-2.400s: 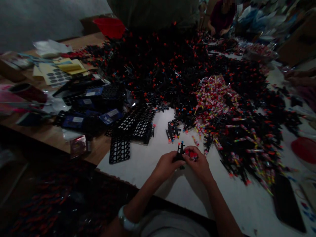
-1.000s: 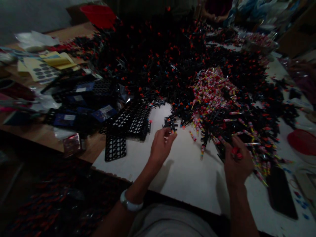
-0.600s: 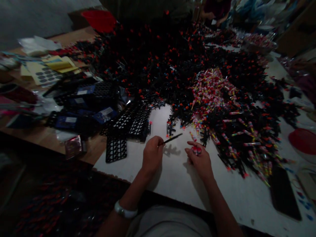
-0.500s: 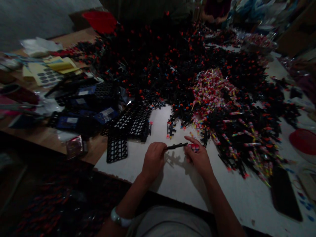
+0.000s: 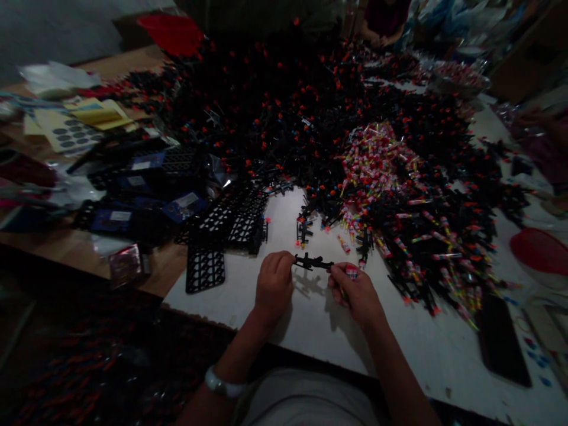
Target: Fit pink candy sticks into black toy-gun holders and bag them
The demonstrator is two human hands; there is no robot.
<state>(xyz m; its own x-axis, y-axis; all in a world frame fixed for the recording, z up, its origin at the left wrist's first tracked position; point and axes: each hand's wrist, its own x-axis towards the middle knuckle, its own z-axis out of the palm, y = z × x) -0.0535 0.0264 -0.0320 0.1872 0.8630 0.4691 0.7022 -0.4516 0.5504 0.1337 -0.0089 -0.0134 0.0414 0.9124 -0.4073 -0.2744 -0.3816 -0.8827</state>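
A small black toy rifle point(image 5: 314, 261) is held level between my two hands, just above the white tabletop, its side facing me. My left hand point(image 5: 274, 281) pinches its left end. The fingers of my right hand point(image 5: 357, 290) are closed on its right end. A red, brightly printed small tube point(image 5: 352, 271) is tucked into that same right hand, partly hidden by the fingers. Beyond my right hand another printed tube point(image 5: 343, 244) and a black toy rifle point(image 5: 364, 245) lie on the table. More small toy rifles point(image 5: 304, 228) lie straight ahead.
Black toy rifles with orange tips point(image 5: 275, 100) form a big heap behind. A pile of printed tubes point(image 5: 377, 157) sits to the right. Black lattice trays point(image 5: 205, 269) lie at left. A phone point(image 5: 503, 340) and red lid point(image 5: 538, 249) are at right. Another person point(image 5: 384, 23) sits opposite.
The toy rifle has been turned so its side profile shows. My right index finger, stretched out before, is now curled in against the rifle's end. The view has shifted slightly.
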